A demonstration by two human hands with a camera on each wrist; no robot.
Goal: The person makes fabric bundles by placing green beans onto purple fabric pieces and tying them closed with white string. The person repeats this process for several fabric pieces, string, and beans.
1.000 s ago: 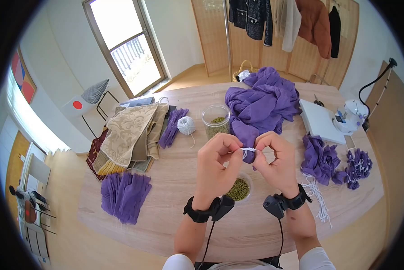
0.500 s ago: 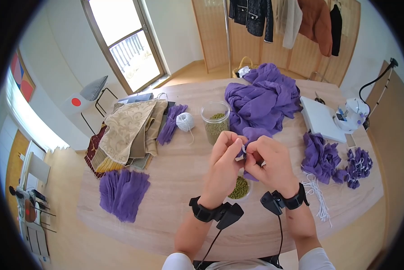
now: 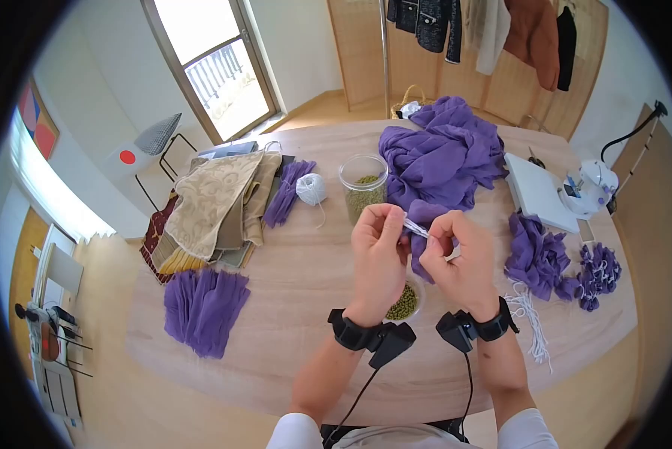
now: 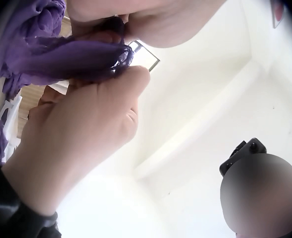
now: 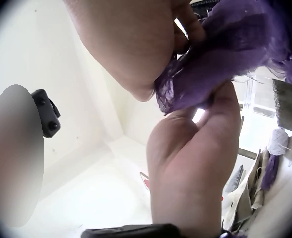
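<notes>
Between both hands, a bunched end of purple cloth [image 3: 420, 212] has white string [image 3: 415, 226] wound round it. My left hand [image 3: 378, 262] pinches one part of the string between thumb and forefinger. With curled fingers, my right hand [image 3: 463, 262] pinches the string just to the right. In the left wrist view the gathered cloth [image 4: 71, 57] lies between the two hands, its tied tip near a thumb. The right wrist view shows the same cloth [image 5: 225, 59] from below. Green beans [image 3: 403, 301] in a small clear bowl sit under the hands, partly hidden.
A clear jar [image 3: 347, 183] of green beans stands behind the left hand, beside a ball of white string [image 3: 311, 189]. Fabric swatches [image 3: 208, 213] and gathered purple pieces [image 3: 205, 310] lie left. Tied purple cloth [image 3: 538, 258], loose white strings [image 3: 530, 322] and a sewing machine [image 3: 594, 187] are right.
The hands first pulled the string apart, then came together over the cloth. Now they are slightly apart again, with string stretched between the fingertips. The left hand has shifted right.
</notes>
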